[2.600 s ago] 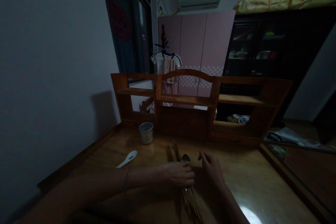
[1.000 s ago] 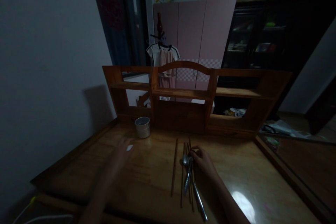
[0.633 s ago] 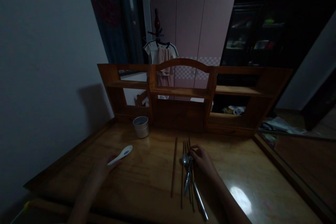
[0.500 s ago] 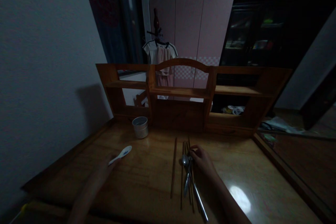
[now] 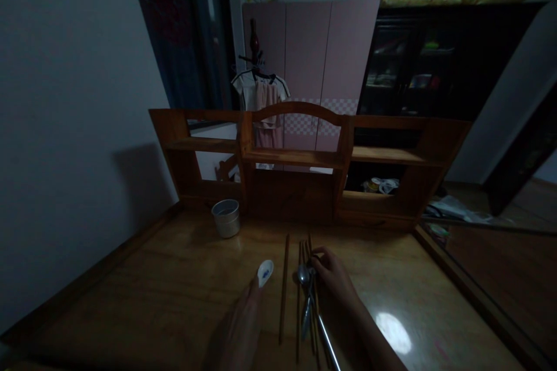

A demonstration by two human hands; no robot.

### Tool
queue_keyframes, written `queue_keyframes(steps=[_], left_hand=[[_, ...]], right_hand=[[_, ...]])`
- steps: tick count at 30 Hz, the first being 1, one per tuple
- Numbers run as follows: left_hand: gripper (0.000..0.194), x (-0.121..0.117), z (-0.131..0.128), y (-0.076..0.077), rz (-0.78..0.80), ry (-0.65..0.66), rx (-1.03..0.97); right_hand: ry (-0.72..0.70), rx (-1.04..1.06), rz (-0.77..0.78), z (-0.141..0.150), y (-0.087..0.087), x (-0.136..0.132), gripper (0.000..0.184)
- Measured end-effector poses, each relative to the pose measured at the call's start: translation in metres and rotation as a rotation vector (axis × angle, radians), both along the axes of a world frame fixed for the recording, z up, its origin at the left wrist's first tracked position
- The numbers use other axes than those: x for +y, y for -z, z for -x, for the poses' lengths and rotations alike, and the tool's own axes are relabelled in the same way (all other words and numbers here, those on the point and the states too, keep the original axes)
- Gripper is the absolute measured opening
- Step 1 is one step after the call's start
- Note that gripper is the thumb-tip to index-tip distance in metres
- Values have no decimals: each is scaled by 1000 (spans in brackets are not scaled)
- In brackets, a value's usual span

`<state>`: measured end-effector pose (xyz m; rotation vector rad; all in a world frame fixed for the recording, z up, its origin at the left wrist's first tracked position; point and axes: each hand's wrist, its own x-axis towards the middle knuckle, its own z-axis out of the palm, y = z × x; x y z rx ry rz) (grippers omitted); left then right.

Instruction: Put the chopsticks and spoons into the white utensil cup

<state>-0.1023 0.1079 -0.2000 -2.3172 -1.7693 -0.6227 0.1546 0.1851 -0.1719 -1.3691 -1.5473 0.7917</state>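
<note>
My left hand (image 5: pixel 243 316) is closed around the handle of a white soup spoon (image 5: pixel 265 272) with a blue mark in its bowl. The spoon is held up, left of a lone wooden chopstick (image 5: pixel 284 293) on the table. My right hand (image 5: pixel 331 272) has its fingertips bent together at the upper end of a bunch of chopsticks (image 5: pixel 299 319); what they pinch is hidden. Among those sticks lie a metal spoon (image 5: pixel 303 274) and a metal handle (image 5: pixel 328 341), partly overlapping. Dim light blurs the finer parts.
A silver metal cup (image 5: pixel 227 219) stands upright at the back left of the wooden table (image 5: pixel 165 284). Behind it, a low wooden shelf unit (image 5: pixel 296 155) spans the far edge. A wall (image 5: pixel 78 127) borders the left side.
My left hand has carried the white spoon rightward, close to the lone chopstick. My right hand stays at the utensils. The view has shifted slightly.
</note>
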Motion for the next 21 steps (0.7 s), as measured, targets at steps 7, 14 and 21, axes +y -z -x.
queue_keyframes(steps=[7,14,21], left_hand=[[42,5,-42,-22,295,-70,-82],[43,-7,-39,-35,306,-69,-124],[39,-26,-49,-43,113,89,-265]], right_hand=[[10,-37,-27,-1,5,1,28],[44,-78,-34,1,-3,-5,27],[38,-55,-42,6,-15,-10,30]])
